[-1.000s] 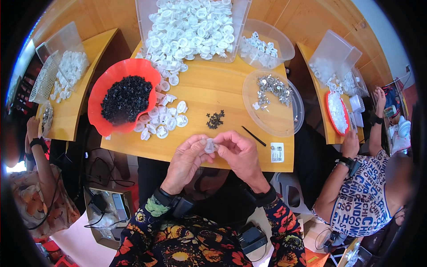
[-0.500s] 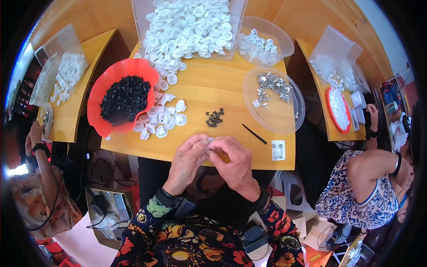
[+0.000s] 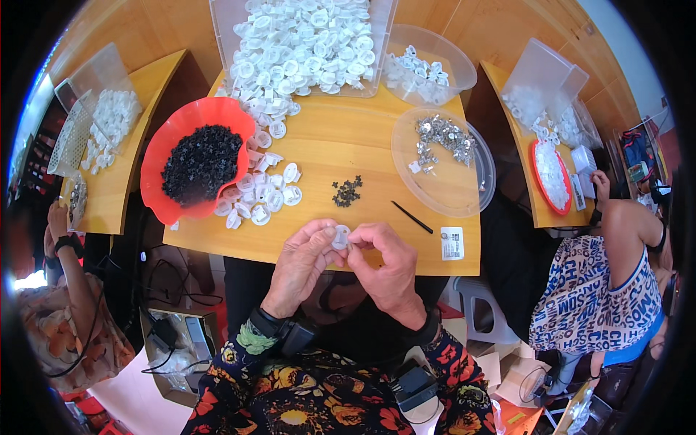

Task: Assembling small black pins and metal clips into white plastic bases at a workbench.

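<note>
Left hand [image 3: 304, 262] and right hand [image 3: 386, 262] pinch one small white cap [image 3: 341, 236] together, fingers curled closed, above the table [image 3: 348, 156] edge.

White round plastic cap [image 3: 340, 236] pinched between the fingertips of left hand [image 3: 304, 262] and right hand [image 3: 388, 267]. Just beyond the fingers: small black pile of tiny parts [image 3: 347, 191], black thin stick [image 3: 412, 217], white label [image 3: 452, 243] with black print. Further out, left of the fingers: red bowl [image 3: 168, 138] of black pieces [image 3: 201, 162], loose white caps [image 3: 262, 197] beside it. Right: clear lid [image 3: 442, 190] with silvery metal bits [image 3: 442, 135]. Tabletop [image 3: 348, 145] honey-yellow wood. Sleeves [image 3: 254, 362] black with orange, yellow, green floral pattern.
</note>
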Motion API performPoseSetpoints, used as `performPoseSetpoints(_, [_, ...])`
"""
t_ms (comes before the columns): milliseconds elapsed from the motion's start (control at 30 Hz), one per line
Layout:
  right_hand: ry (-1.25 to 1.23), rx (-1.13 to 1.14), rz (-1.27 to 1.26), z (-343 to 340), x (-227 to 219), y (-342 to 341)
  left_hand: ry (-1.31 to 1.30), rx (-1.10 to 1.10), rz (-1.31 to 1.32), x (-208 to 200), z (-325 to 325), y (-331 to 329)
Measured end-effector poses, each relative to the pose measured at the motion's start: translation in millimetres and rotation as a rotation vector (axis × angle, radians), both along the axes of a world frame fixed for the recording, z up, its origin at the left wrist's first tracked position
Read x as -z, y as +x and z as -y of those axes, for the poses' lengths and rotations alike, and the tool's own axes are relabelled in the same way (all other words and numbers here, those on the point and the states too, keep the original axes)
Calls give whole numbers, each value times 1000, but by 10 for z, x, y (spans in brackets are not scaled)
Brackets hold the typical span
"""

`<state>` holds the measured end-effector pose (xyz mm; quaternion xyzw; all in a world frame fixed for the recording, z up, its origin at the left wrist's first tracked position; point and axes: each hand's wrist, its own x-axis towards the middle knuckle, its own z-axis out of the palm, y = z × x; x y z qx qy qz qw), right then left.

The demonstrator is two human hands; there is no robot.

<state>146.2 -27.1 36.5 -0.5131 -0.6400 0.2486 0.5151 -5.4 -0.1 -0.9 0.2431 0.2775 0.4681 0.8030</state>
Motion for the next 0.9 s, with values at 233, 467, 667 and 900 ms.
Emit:
performPoseSetpoints(233, [74,-38,91,-43,-3,-20,-41,-1,1,-18,22,6])
performPoseSetpoints(467, [116,-24,99,-49,61,-3,-42,41,46,-16,1,-13])
performPoseSetpoints(667, [124,-4,64,-41,98,3,-15,42,67,16,7,-12])
performPoseSetpoints(900, [135,33,45,-26,122,-5,-54,-14,24,-36,17,61])
